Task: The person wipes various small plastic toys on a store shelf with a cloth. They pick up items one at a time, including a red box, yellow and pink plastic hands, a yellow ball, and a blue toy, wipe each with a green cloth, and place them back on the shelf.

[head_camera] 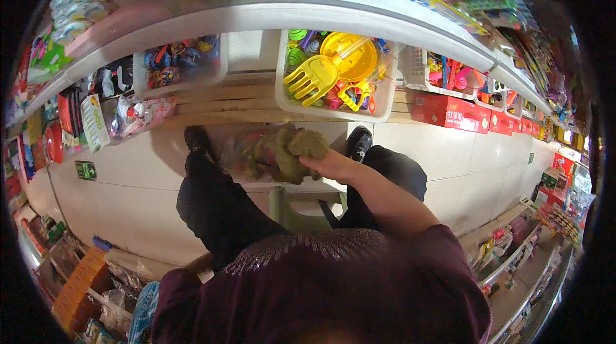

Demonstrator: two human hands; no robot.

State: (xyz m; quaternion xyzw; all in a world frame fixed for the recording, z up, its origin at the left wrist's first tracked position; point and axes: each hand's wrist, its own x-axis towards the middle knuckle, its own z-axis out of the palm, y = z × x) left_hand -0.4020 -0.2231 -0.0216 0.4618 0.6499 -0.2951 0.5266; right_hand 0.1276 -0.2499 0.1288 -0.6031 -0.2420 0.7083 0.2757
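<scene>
Between my feet, my right hand (329, 165) is at the right side of a bunched olive-brown cloth (308, 144), gripping its rounded end. My fingers are mostly hidden by it. The rest of the cloth spreads leftward over a clear plastic bag (238, 151) with colourful contents, blurred, on the tiled floor. My left hand is out of view; only a bit of the left forearm (199, 263) shows beside my thigh. Ahead of the cloth is a white plastic bin (332, 112) of toys, with a yellow toy rake (315, 79) and a yellow round sieve (353, 55) on top.
A white shelf edge (308, 14) overhangs the bins. Another toy bin (180, 84) stands at left, and red cartons (452, 112) line the right. Under me is a pale green stool (293, 214). Stocked shelves (519, 267) run behind at right; an orange box (79, 291) is behind at left.
</scene>
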